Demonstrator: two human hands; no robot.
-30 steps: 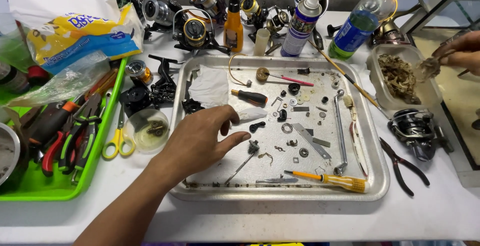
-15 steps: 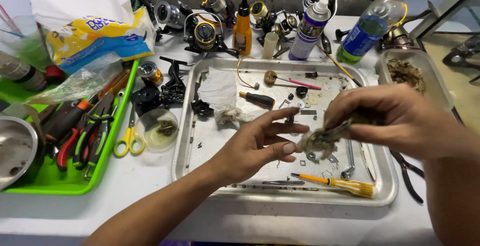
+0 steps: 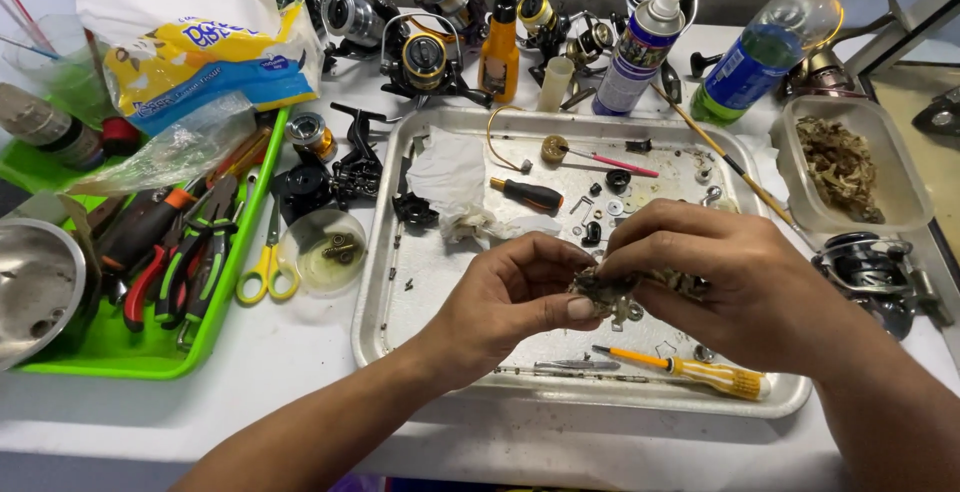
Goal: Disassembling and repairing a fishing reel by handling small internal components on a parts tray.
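Over the metal tray [image 3: 400,282] on the worktop [image 3: 300,352], I see my left hand [image 3: 510,297] and right hand [image 3: 730,272] meet; both sets of fingers [image 3: 575,304] pinch a grimy wad [image 3: 620,287] between them.

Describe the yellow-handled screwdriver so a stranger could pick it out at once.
Start at the metal tray in the middle of the white table. Along its near edge, below the right hand, lies the screwdriver. Its clear yellow handle and orange shaft set it apart from the black-and-orange screwdriver farther back.
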